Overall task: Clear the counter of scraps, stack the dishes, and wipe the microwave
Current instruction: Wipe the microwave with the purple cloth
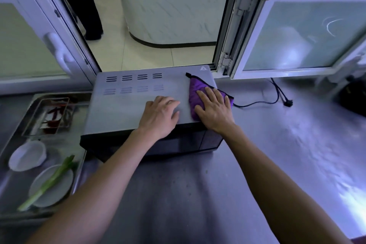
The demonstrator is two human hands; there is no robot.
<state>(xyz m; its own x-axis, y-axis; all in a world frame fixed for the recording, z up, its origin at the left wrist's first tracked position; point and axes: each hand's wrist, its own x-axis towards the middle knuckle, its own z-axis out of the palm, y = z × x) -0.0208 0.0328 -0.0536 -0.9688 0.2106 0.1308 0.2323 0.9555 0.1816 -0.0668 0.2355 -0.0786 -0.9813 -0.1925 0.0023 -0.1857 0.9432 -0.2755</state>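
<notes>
A grey microwave [126, 103] stands on the steel counter below an open window. A purple cloth [195, 89] lies on the right part of its top. My right hand [214, 110] presses flat on the cloth with straight, spread fingers. My left hand [160, 117] rests palm down on the microwave top beside it, fingers relaxed. To the left, a metal tray [79, 172] carries a small white bowl [27, 155], a white plate [52, 185] with a green onion [47, 183] across it, and a glass dish [48, 117] holding red chili scraps.
A black power cord with its plug [288, 103] lies on the counter [277, 144] right of the microwave. A dark object [354, 95] sits at the far right edge. A window pane [297, 31] swings open at the right. A person's legs [89, 12] stand beyond the window.
</notes>
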